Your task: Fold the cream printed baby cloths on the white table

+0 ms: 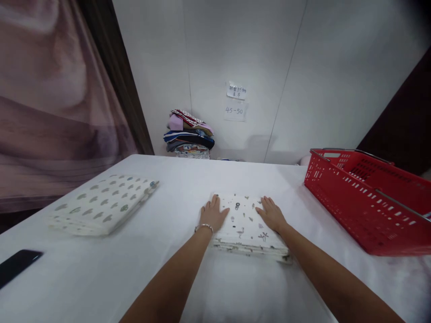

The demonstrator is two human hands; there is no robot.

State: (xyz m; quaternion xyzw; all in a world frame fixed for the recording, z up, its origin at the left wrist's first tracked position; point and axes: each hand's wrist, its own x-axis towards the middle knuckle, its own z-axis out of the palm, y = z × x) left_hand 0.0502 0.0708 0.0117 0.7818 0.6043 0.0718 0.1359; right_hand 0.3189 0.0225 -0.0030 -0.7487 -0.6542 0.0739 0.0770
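Two folded cloths (247, 226) (101, 204); one basket (363, 202); one phone (16, 264).

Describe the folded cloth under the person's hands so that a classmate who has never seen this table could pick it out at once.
On the white table, look at the near middle, left of the red basket. The folded cloth lies flat there, with the left hand and right hand resting on it. Unlike the other folded cloth with rows of leaves, it has small scattered prints.

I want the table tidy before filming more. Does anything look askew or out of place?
Little stands out. Both hands, left hand and right hand, lie flat on a neat folded cloth. The other folded cloth lies at an angle, and a phone sits at the table edge.
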